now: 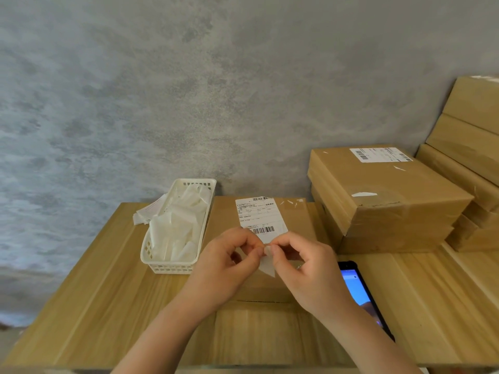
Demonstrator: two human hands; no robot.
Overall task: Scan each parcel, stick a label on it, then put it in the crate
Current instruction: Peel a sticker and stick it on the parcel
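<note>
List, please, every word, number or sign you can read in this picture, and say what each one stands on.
None can be quoted as it reads.
label pinched by the left hand and right hand: barcodes and printed lines, too small and blurred.
label on the stacked parcel: barcodes and fine print, too small to read.
device screen: blue display, no legible text.
papers in the white basket: nothing readable.

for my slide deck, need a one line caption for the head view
Both hands peel a shipping label above a flat parcel on the wooden table.
</note>
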